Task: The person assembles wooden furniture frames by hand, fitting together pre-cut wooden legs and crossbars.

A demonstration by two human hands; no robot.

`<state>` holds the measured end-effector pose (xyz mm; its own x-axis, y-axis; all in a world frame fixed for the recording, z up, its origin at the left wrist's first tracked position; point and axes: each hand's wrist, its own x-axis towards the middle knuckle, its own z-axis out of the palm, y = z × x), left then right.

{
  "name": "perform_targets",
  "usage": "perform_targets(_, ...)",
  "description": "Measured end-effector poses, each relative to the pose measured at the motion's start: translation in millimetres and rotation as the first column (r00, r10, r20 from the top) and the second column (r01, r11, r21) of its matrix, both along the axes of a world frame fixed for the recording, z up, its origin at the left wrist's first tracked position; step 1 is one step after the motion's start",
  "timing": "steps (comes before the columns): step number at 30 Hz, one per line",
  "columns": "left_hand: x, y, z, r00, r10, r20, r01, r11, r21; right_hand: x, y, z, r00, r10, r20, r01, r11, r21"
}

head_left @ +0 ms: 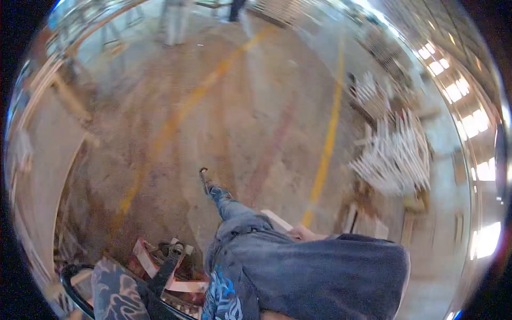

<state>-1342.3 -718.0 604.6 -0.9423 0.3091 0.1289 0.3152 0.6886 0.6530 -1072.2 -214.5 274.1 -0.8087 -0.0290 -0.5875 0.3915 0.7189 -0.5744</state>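
My right hand [302,233] shows past the edge of my dark blue shirt [320,272], fingers closed. From it sticks out a narrow pale strip [275,219], its far part hidden by the hand and shirt. At the lower left, a grey patterned sleeve [118,292] lies inside a black looped handle [69,282]. The fingers of my left hand cannot be made out there. Beside that handle is a red and white wheeled frame [144,258], which looks like a pallet jack, with a black shaft [168,269]. One leg in jeans [229,205] is stretched forward on the floor.
Yellow lines [326,160] and a faded red line [272,146] run along the worn concrete floor [229,117]. Several pale slats are stacked [397,154] on the right. A large board or table [45,154] stands at the left. Legs of another person [176,21] are far ahead.
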Motion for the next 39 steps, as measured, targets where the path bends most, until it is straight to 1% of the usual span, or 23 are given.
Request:
perform_targets(2, -19, 1, 0, 0.998, 0.058, 0.000, -0.058, 0.998, 0.005, -59, 17, -12, 0.967, 0.253, -0.016, -0.253, 0.963, -0.087)
perform_targets(3, -33, 0, -6, 0.996, 0.086, -0.003, -0.086, 0.996, -0.002, -94, 21, -15, 0.997, 0.072, -0.008, -0.072, 0.969, -0.238)
perform_targets(5, -68, 0, -22, 0.990, 0.138, 0.003, -0.137, 0.990, -0.012, -189, -11, 6, 0.951, -0.287, 0.118, 0.307, 0.925, -0.223)
perform_targets(7, -96, -9, -26, 0.983, 0.181, 0.024, -0.180, 0.983, -0.035, -288, -15, -34, 0.997, -0.070, 0.030, 0.070, 0.997, 0.030)
perform_targets(10, -135, -36, 6, 0.970, 0.242, 0.009, -0.241, 0.969, -0.056, -455, -58, -47, 0.887, 0.453, -0.088, -0.366, 0.807, 0.464)
perform_targets(12, -152, -55, 42, 0.963, 0.262, -0.065, -0.267, 0.960, -0.087, -558, -111, -26, 0.852, 0.524, 0.001, -0.475, 0.772, 0.421)
perform_targets(13, -163, -71, 73, 0.952, 0.273, -0.140, -0.288, 0.952, -0.107, -597, -162, 49, 0.778, 0.593, 0.205, -0.615, 0.654, 0.441)
perform_targets(15, -188, -96, 124, 0.912, 0.298, -0.280, -0.343, 0.931, -0.125, -663, -215, 64, 0.676, 0.730, -0.098, -0.633, 0.644, 0.429)
perform_targets(19, -267, -140, 177, 0.830, 0.338, -0.445, -0.415, 0.906, -0.086, -761, -336, 146, 0.557, 0.806, -0.201, -0.767, 0.592, 0.248)
perform_targets(21, -321, -167, 126, 0.874, 0.335, -0.352, -0.392, 0.914, -0.104, -790, -403, 180, 0.324, 0.839, -0.438, -0.839, 0.469, 0.277)
perform_targets(22, -347, -180, 72, 0.905, 0.307, -0.294, -0.360, 0.922, -0.146, -797, -432, 196, 0.300, 0.844, -0.445, -0.851, 0.448, 0.275)
perform_targets(24, -388, -212, -35, 0.963, 0.259, -0.070, -0.268, 0.925, -0.270, -817, -498, 228, 0.059, 0.854, -0.516, -0.906, 0.264, 0.332)
perform_targets(26, -403, -256, -75, 0.906, 0.225, 0.357, -0.232, 0.972, -0.025, -830, -565, 257, -0.067, 0.873, -0.483, -0.896, 0.161, 0.415)
perform_targets(28, -409, -310, -96, 0.901, 0.235, 0.365, -0.257, 0.966, 0.012, -842, -621, 253, -0.177, 0.888, -0.423, -0.871, 0.059, 0.487)
perform_targets(30, -407, -360, -130, 0.896, 0.235, 0.376, -0.278, 0.959, 0.062, -854, -675, 229, -0.445, 0.718, -0.535, -0.799, -0.049, 0.599)
perform_targets(31, -403, -385, -158, 0.875, 0.280, 0.395, -0.392, 0.888, 0.241, -855, -703, 235, -0.467, 0.712, -0.523, -0.786, -0.064, 0.615)
perform_targets(33, -401, -433, -193, 0.843, 0.322, 0.431, -0.499, 0.767, 0.404, -841, -757, 247, -0.401, 0.516, -0.757, -0.730, 0.320, 0.604)
perform_targets(34, -397, -455, -206, 0.737, 0.448, 0.507, -0.666, 0.611, 0.428, -829, -780, 249, -0.396, 0.515, -0.760, -0.740, 0.311, 0.596)
perform_targets(35, -395, -476, -211, 0.604, 0.544, 0.583, -0.797, 0.426, 0.429, -816, -801, 250, -0.119, 0.547, -0.829, -0.800, 0.441, 0.406)
perform_targets(36, -399, -497, -210, 0.598, 0.546, 0.587, -0.801, 0.423, 0.423, -805, -821, 248, 0.165, 0.534, -0.829, -0.790, 0.575, 0.213)
perform_targets(37, -407, -515, -208, 0.511, 0.566, 0.647, -0.854, 0.251, 0.455, -791, -838, 219, 0.170, 0.535, -0.828, -0.791, 0.575, 0.210)
perform_targets(38, -417, -530, -206, 0.425, 0.564, 0.708, -0.879, 0.070, 0.472, -779, -853, 175, 0.537, 0.499, -0.680, -0.765, 0.628, -0.144)
perform_targets(39, -426, -539, -197, 0.423, 0.559, 0.713, -0.881, 0.070, 0.468, -772, -869, 151, 0.807, 0.445, -0.389, -0.588, 0.670, -0.454)
